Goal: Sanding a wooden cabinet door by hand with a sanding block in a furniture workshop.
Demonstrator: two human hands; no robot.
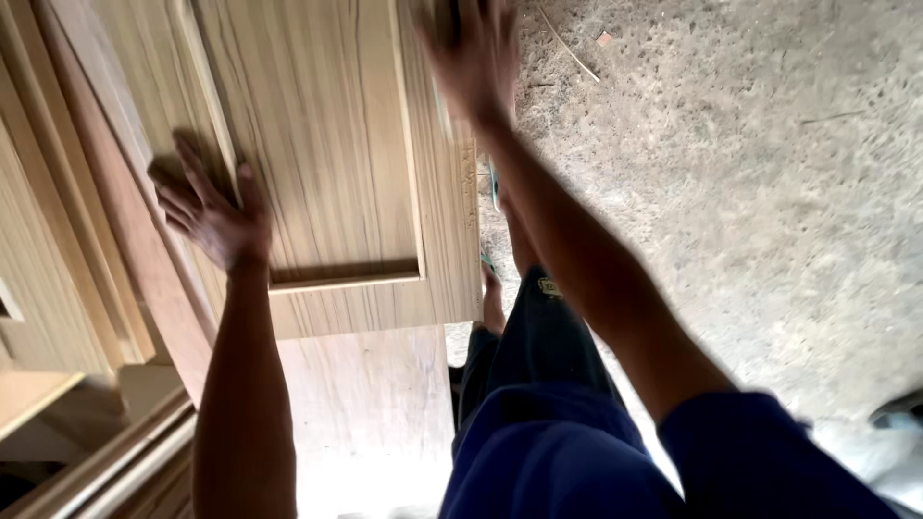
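A light wooden door panel (pixel 327 144) with a recessed frame leans in front of me, seen from above. My left hand (pixel 207 207) lies flat against its left stile, fingers spread. My right hand (pixel 471 48) is blurred at the panel's upper right edge, and whether it grips the edge cannot be told. My legs in dark blue trousers (pixel 538 384) stand to the right of the panel's lower corner.
More wooden panels and frames (pixel 67 250) are stacked at the left. A flat wooden board (pixel 365 384) lies below the door panel. Rough concrete floor (pixel 750 192) spreads to the right, with a small scrap near the top.
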